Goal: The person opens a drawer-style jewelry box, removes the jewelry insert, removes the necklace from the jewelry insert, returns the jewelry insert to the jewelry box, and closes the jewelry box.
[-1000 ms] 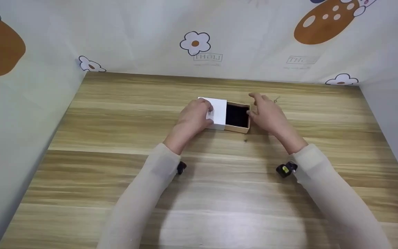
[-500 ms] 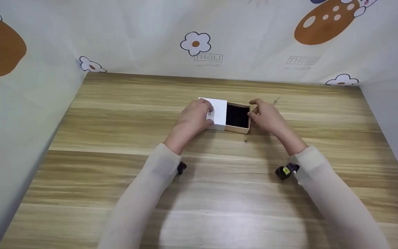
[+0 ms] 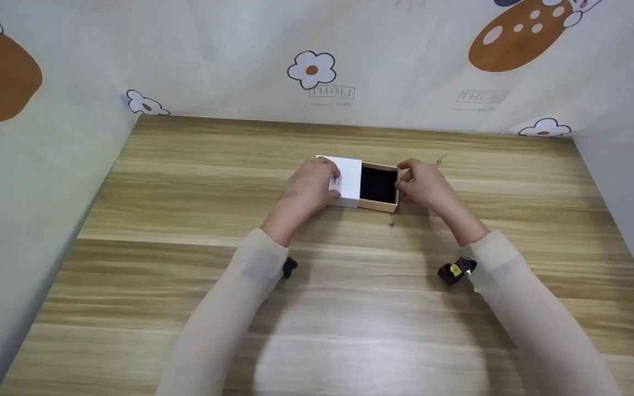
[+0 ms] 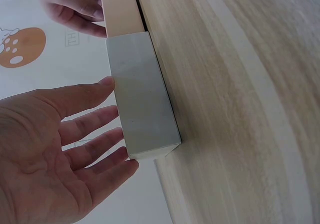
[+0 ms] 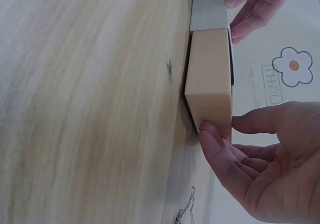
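A small drawer box lies on the table, its white sleeve (image 3: pixel 350 179) at the left and its tan tray (image 3: pixel 377 205) slid partly out to the right. Black lining (image 3: pixel 378 184) covers the tray's inside. My left hand (image 3: pixel 309 184) holds the sleeve from above, its thumb and fingertips along the top in the left wrist view. At the tray's right end, my right hand (image 3: pixel 427 184) pinches the end wall. The right wrist view shows fingertips (image 5: pixel 209 129) on the outer face of that wall and the thumb at its upper edge.
Beyond the right hand lies a thin silvery chain (image 3: pixel 441 159) on the wooden table (image 3: pixel 185 264). A tiny dark mark or object (image 3: pixel 391 224) is in front of the tray. A patterned white curtain (image 3: pixel 229 60) stands behind the table.
My right hand's raised index finger has come down, and the fingers have closed in on the tray's right end. The box and my left hand look unmoved.
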Demonstrator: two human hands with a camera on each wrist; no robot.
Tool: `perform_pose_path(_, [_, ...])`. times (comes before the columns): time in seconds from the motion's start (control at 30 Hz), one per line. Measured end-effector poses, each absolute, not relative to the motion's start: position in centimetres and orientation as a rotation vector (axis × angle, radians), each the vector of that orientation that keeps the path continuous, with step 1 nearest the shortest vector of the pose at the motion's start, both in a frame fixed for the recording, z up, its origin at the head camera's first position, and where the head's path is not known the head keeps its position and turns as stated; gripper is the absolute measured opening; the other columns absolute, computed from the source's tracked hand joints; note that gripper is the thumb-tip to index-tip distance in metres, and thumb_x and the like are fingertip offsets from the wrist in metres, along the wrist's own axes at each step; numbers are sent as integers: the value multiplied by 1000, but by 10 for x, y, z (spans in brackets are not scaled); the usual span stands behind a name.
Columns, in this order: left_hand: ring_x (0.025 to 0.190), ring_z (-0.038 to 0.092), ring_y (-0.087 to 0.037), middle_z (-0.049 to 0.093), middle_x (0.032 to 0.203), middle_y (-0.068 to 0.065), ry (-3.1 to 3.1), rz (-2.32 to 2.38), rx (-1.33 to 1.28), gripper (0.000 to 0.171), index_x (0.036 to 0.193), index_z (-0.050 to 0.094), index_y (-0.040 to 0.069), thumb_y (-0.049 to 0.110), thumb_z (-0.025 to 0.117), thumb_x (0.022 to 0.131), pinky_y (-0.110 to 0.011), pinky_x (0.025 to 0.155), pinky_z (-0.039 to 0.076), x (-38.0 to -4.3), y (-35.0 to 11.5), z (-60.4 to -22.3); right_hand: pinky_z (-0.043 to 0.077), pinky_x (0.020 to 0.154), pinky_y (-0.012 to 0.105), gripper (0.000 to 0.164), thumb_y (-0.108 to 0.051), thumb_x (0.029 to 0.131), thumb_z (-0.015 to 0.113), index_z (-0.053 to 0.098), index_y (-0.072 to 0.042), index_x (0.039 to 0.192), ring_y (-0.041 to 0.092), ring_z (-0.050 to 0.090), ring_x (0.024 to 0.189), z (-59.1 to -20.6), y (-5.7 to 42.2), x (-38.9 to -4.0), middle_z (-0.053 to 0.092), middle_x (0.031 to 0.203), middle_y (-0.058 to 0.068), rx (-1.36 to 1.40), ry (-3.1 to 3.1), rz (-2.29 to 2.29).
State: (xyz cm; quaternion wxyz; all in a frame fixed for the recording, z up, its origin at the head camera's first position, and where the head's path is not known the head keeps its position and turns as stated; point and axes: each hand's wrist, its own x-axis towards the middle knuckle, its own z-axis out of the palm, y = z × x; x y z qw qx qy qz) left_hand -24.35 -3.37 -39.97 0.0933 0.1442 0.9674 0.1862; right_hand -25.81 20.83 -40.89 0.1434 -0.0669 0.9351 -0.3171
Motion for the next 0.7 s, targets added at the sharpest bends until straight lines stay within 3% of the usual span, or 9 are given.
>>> perform_pose_path(0.2, [127, 54, -29, 60, 134, -10, 2873, 545, 426, 37, 124, 66, 7, 20, 72, 90, -39, 108, 45, -243, -34, -400, 54, 77, 26, 48, -5, 96, 56, 46, 9, 140, 21, 69, 82, -409, 206, -258, 69, 107, 23, -201, 2718, -900])
perform_pose_path(0.47, [126, 55, -28, 60, 133, -10, 2872, 547, 427, 36, 124, 66, 7, 19, 72, 90, -38, 108, 46, -244, -34, -401, 60, 71, 27, 49, -5, 96, 56, 44, 9, 142, 16, 68, 73, -410, 202, -259, 67, 107, 23, -158, 2652, -1012])
perform_pose_path(0.7, [124, 57, -28, 61, 132, -10, 2880, 541, 418, 36, 124, 67, 7, 20, 72, 90, -39, 106, 47, -244, -33, -401, 60, 72, 28, 49, -6, 97, 56, 44, 6, 143, 20, 70, 78, -409, 200, -260, 67, 108, 21, -155, 2661, -992])
